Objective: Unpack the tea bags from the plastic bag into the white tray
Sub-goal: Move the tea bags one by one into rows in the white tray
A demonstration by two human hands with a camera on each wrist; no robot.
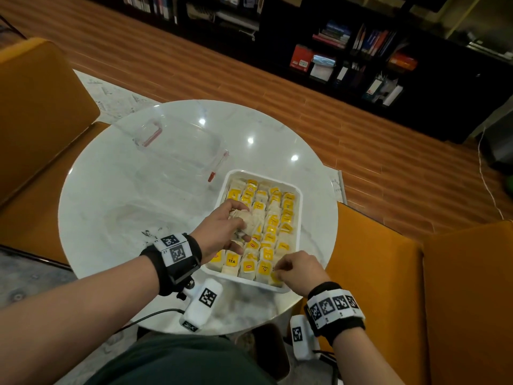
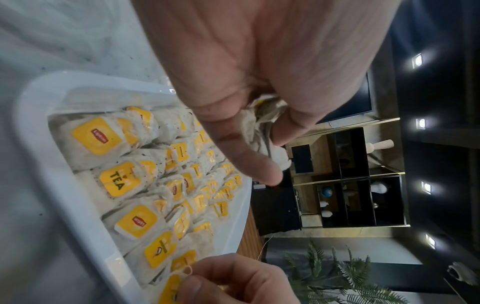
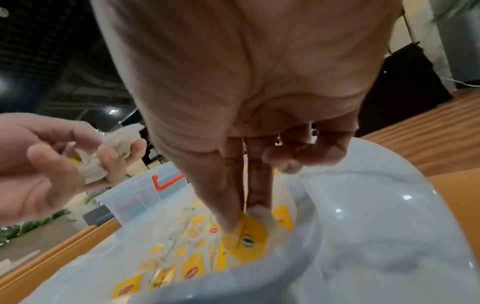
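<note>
The white tray (image 1: 299,218) sits on the right half of the round table, packed with rows of tea bags (image 1: 273,218) with yellow tags. My left hand (image 1: 238,229) hovers over the tray's left side and grips a bunch of tea bags (image 1: 249,219); the left wrist view shows the bunch (image 2: 262,115) crumpled between thumb and fingers. My right hand (image 1: 280,269) is at the tray's near right corner. There its thumb and forefinger pinch the yellow tag (image 3: 249,244) of a tea bag lying in the tray. A clear, crumpled plastic bag (image 1: 144,218) seems to lie left of the tray.
A clear lidded container with red clips (image 1: 177,145) stands at the back left of the marble table (image 1: 277,129). Orange chairs (image 1: 41,107) (image 1: 444,287) flank the table. The tray's near rim (image 3: 298,257) is close to the table's front edge.
</note>
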